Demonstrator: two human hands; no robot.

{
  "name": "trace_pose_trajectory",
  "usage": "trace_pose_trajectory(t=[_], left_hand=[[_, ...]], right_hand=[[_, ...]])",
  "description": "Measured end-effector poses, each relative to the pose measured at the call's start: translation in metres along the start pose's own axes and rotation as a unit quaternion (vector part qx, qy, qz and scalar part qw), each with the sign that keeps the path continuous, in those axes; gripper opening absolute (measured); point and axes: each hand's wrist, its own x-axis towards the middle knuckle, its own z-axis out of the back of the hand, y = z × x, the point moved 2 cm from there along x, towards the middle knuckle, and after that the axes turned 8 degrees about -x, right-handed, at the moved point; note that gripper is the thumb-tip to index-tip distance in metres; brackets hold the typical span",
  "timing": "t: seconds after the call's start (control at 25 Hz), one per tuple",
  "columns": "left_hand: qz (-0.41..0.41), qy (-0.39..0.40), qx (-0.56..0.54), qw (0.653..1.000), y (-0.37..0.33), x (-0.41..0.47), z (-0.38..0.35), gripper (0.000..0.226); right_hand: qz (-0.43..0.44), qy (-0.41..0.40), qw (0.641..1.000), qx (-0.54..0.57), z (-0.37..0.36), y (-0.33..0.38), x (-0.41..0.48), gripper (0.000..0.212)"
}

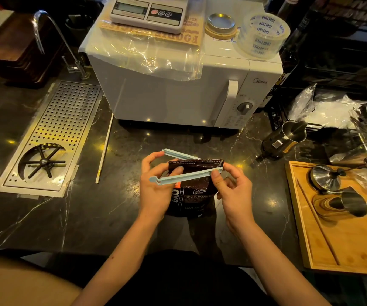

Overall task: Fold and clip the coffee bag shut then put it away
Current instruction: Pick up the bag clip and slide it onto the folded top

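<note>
Pale-blue clip (184, 171) (still open, its arms straddling the folded top edge) sat on the dark coffee bag (194, 191), which stood mid-table (67, 217) with bare surface around; left hand (156, 186) fingers pinched bag and clip, right hand (233, 191) fingers gripped the hinge end.

Coffee bag (192, 191) upright on dark marble counter (72, 217), top folded over. Pale blue clip (184, 176) open in a V, hinge toward 3 o'clock: front arm across bag, rear arm behind. Left hand (156, 191) holds bag and free ends; right hand (233, 191) pinches hinge end. White microwave (178, 89) at 12 o'clock
</note>
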Motion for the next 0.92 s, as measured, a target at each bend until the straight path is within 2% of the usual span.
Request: trace_pose_trajectory(t=[0.16, 0.36, 0.68, 0.84, 0.92], left_hand=[[0.039, 0.015, -0.028, 0.999, 0.002, 0.003, 0.0, 0.014], [0.038, 0.019, -0.058, 0.997, -0.002, 0.0, -0.001, 0.021], [0.046, 0.001, -0.046, 0.998, -0.009, -0.002, -0.003, 0.021], [0.098, -0.036, -0.183, 0.977, -0.001, 0.0, -0.001, 0.039], [0.121, -0.046, -0.226, 0.966, 0.001, 0.0, -0.004, 0.034]], right_hand=[[0.007, 0.037, 0.999, 0.014, -0.002, 0.002, 0.004, 0.032], [0.029, 0.074, 0.997, 0.018, -0.004, 0.001, 0.007, 0.035], [0.064, 0.065, 0.996, -0.015, -0.006, 0.002, 0.013, 0.02], [0.081, 0.043, 0.992, -0.083, -0.003, -0.004, 0.021, 0.029], [0.084, 0.039, 0.992, -0.088, -0.002, -0.005, 0.021, 0.029]])
